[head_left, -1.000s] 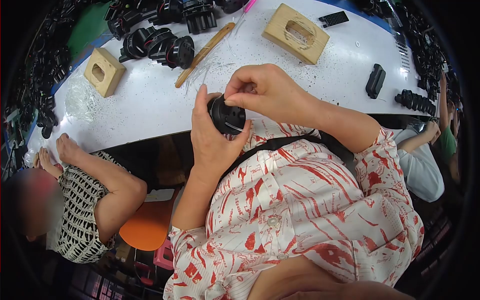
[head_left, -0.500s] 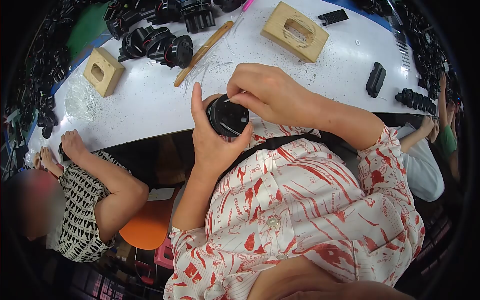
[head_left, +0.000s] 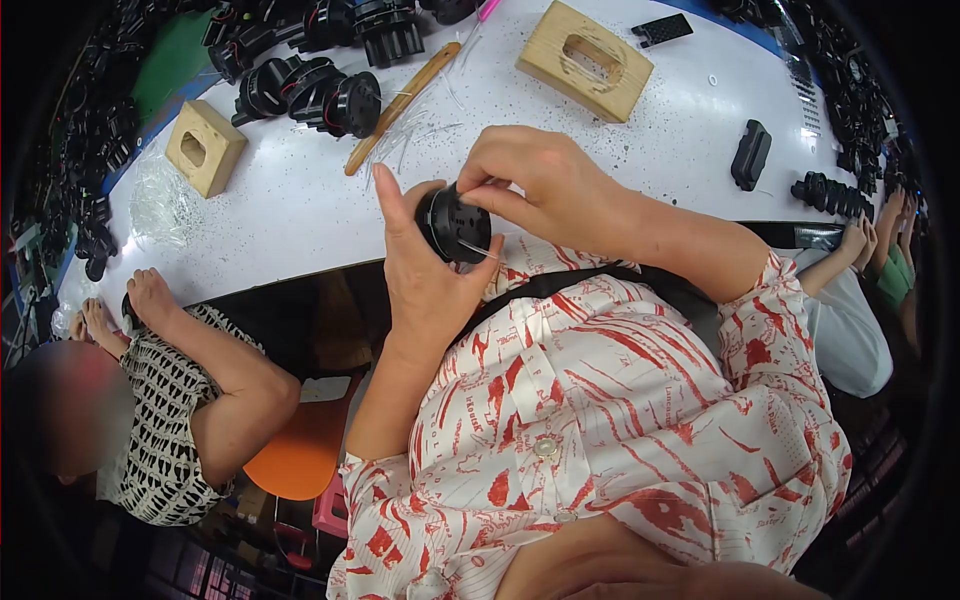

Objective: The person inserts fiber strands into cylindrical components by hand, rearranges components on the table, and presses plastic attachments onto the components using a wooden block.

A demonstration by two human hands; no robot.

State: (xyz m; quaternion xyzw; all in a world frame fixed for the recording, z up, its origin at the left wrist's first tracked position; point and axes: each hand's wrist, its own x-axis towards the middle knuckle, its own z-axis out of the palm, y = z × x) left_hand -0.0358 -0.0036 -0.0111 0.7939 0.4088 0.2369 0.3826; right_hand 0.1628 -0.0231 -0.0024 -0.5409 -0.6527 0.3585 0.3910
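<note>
Shirt (head_left: 600,400) nearest: white, red print. Left hand (head_left: 422,265) curled around a black round part (head_left: 462,228), thumb and fingers parted by its width, 1 finger raised clear. Part sits tilted near the table's (head_left: 290,222) front edge; white strand (head_left: 477,248) at its lower side. Right hand (head_left: 548,178): thumb and forefinger pinched at the upper rim (cannot tell if anything lies between). Beyond: wooden stick (head_left: 400,110), 2 wooden blocks (head_left: 585,62) with openings, black assemblies (head_left: 355,103).
</note>
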